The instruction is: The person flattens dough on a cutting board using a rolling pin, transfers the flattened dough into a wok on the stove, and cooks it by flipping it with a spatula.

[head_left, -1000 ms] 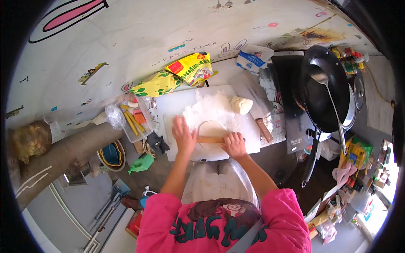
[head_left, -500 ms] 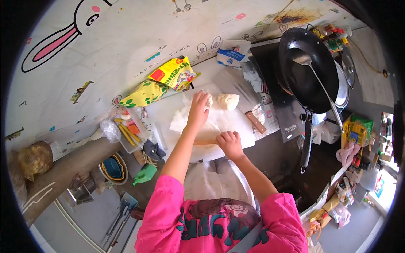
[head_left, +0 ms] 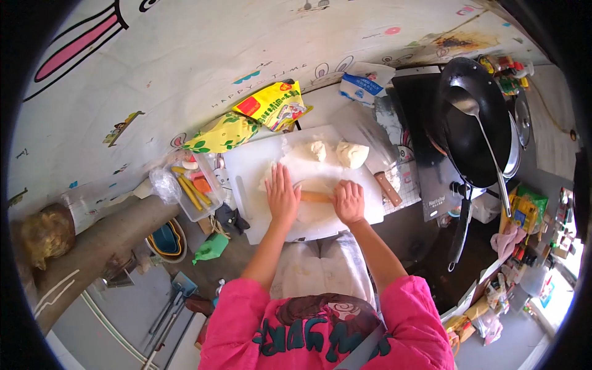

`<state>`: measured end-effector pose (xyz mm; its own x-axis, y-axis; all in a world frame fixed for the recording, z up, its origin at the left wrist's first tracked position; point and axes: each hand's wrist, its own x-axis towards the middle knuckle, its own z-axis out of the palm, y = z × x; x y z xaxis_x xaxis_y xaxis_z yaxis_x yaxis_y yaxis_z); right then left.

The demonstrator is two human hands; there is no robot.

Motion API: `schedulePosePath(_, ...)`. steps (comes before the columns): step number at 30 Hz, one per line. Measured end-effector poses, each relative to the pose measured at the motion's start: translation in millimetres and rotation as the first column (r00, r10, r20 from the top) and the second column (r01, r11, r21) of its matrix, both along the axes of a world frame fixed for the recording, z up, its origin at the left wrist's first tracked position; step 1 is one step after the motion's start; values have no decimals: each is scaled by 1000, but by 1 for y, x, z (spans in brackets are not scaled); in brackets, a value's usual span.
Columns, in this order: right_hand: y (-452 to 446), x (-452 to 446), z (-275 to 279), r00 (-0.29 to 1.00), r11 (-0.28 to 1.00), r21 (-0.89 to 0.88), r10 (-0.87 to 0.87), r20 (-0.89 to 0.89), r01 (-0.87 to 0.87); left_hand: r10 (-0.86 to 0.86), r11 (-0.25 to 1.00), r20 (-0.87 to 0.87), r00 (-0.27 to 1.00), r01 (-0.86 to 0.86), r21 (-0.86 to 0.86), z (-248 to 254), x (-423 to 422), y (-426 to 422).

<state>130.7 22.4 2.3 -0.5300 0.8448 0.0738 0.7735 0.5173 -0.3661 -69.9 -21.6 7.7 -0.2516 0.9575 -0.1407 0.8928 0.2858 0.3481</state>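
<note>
A wooden rolling pin [head_left: 316, 197] lies across a flat round of dough [head_left: 313, 213] on the white cutting board [head_left: 251, 217]. The fingers of my right hand [head_left: 349, 202] are wrapped round the pin's right end. My left hand [head_left: 282, 196] is laid flat, fingers stretched forward, over the pin's left end, which its palm hides. Behind the pin sit a small dough lump [head_left: 318, 151] and a larger dough ball [head_left: 352, 155]. White flour dusts the board around them.
A wooden-handled cleaver [head_left: 387, 188] lies at the board's right edge. Yellow seasoning bags [head_left: 271, 106] lean behind. A wok [head_left: 472, 132] with a ladle [head_left: 487, 139] stands on the stove at right. To the left is a plastic container [head_left: 203, 208] with yellow sticks.
My left hand has come back from the small dough lump to the pin's left end, leaving the lump on the board. My right hand stays on the pin. The view has shifted slightly.
</note>
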Motion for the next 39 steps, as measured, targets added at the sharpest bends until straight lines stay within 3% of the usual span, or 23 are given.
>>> schedulePosePath(6,46,-12,-10,1000,996,82,16,25,-18,19,999,2,1000,-19,40,-9,-9,50)
schedulePosePath(9,46,-16,-5,1000,996,91,-10,19,8,2,997,-85,996,5,76,-14,-11,58)
schedulePosePath(11,35,-15,-7,998,993,115,-42,51,36,-14,998,-46,999,16,56,-13,-9,45)
schedulePosePath(12,24,-12,-7,995,995,101,-24,93,14,-18,998,-30,999,19,53,-12,-8,37)
schedulePosePath(17,-44,-5,7,996,996,-45,-84,-32,83,-168,983,0,986,168,-75,0,-1,-25)
schedulePosePath(22,-76,0,9,996,992,-88,-93,-8,92,-301,952,-39,953,302,55,11,0,-16)
schedulePosePath(25,-72,0,11,1000,994,-110,-25,0,25,-193,979,183,964,203,-33,26,7,14)
schedulePosePath(28,-71,-6,18,995,988,-145,-32,94,46,-148,978,124,981,164,-128,19,10,27)
schedulePosePath(31,-73,-11,22,977,972,-205,-68,203,111,-236,964,116,965,247,-95,7,5,28)
schedulePosePath(34,-76,-11,31,993,988,-152,-5,118,23,-546,832,139,826,517,200,-3,-3,23)
schedulePosePath(35,-77,-11,33,994,989,-151,28,104,-12,-543,838,228,809,505,206,-6,-3,19)
schedulePosePath(38,-80,-9,39,989,983,-145,123,85,-110,-244,962,290,925,194,190,3,3,12)
schedulePosePath(39,-81,-8,41,984,980,-142,153,92,-139,-280,958,259,924,250,143,2,-1,12)
